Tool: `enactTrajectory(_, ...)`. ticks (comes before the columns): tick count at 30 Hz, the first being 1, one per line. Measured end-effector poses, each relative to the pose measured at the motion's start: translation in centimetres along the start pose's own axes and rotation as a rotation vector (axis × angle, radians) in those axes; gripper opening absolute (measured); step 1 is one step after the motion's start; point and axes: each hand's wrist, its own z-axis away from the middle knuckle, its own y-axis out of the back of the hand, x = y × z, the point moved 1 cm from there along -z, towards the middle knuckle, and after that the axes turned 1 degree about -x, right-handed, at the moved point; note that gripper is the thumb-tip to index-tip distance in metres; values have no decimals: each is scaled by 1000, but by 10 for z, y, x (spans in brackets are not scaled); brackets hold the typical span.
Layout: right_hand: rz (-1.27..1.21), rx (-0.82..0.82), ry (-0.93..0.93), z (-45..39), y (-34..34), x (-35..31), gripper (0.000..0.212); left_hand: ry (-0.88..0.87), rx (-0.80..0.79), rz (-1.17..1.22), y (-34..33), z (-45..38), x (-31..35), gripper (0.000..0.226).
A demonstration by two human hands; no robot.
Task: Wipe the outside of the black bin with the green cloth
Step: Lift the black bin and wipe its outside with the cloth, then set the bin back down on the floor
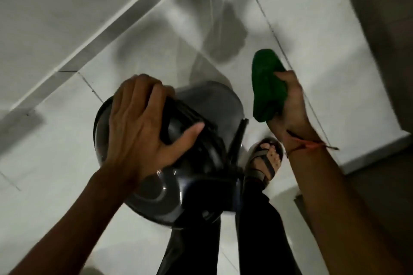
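Fingers (143, 96) of our left hand (143, 127) are spreading over the top of the glossy black round bin (156, 196), thumb hooking under its ridged lid handle and gripping it. We are standing the bin on the pale tiled floor (55, 140), just in front of our dark trouser legs. Our right hand (288, 107) is clutching the bunched green cloth (267, 87) in a closed fist, holding it in the air just right of the bin, apart from it. Our sandalled foot (263, 158) is showing between them.
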Motion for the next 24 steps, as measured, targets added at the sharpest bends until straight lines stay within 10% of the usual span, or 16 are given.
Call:
enactTrajectory(7,-596,-376,58,94,8,-115,50,407,-70,-77,-22,-130,54,80)
enactTrajectory(13,-636,-397,53,153,-25,-171,52,372,-123,112,1,-162,66,72)
enactTrajectory(20,-513,-454,144,325,-80,-287,46,135,212,271,232,-141,184,83)
enactTrajectory(24,45,-213,802,476,-96,-404,54,-144,452,178,396,-123,270,77)
